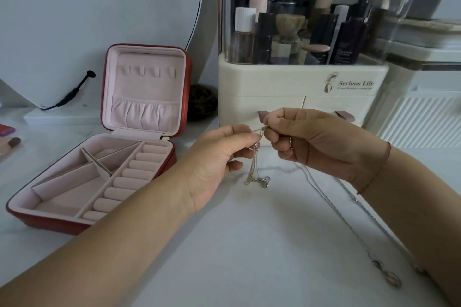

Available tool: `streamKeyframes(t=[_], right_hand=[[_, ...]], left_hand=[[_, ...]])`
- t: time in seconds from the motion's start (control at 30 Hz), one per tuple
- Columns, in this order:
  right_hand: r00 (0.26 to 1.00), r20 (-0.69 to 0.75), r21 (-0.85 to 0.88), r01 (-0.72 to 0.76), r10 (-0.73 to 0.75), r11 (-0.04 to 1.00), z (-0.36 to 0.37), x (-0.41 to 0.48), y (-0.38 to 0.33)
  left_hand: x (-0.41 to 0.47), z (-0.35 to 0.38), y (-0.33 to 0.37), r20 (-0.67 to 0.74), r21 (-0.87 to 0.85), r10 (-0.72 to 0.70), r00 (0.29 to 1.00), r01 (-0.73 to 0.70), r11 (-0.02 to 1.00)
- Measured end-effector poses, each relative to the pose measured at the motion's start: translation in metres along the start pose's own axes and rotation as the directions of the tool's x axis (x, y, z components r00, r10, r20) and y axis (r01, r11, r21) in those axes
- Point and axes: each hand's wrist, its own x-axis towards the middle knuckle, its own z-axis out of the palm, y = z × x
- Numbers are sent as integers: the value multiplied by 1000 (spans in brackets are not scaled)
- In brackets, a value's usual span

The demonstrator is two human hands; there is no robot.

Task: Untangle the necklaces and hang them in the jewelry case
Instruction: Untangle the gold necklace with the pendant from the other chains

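Pinching the tangled necklaces point(259, 133) from both sides, just above the white worktop point(249, 244); left grip point(214, 164) has thumb and forefinger pressed onto the chains, right grip point(319, 142) is curled in on the same knot, fingertips nearly meeting; loose ends hang down in a small clump that touches the surface; a longer silver chain point(349, 217) lies stretched out to the right, ending at a pendant point(394, 279); the red jewelry case point(149, 62) sits open well to the left, pink lid upright.
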Motion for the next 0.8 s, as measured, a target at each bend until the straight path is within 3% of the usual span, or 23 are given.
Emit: streamKeyframes(t=[0.2, 0.4, 0.63, 0.8], right_hand=[[974, -145, -236, 135, -172, 962, -1, 1, 2], [992, -95, -124, 75, -87, 989, -3, 0, 0], [1000, -18, 78, -8, 9, 997, -3, 0, -2], [1000, 14, 5, -9, 9, 1000, -1, 1, 0]], left_hand=[[2, -2, -1, -85, 25, 34, 996, -32, 999], [-1, -2, 0, -62, 85, 77, 995, -72, 994], [-6, -1, 0, -83, 332, 243, 967, -203, 921], [-3, -2, 0, -174, 413, 312, 934, -218, 884]])
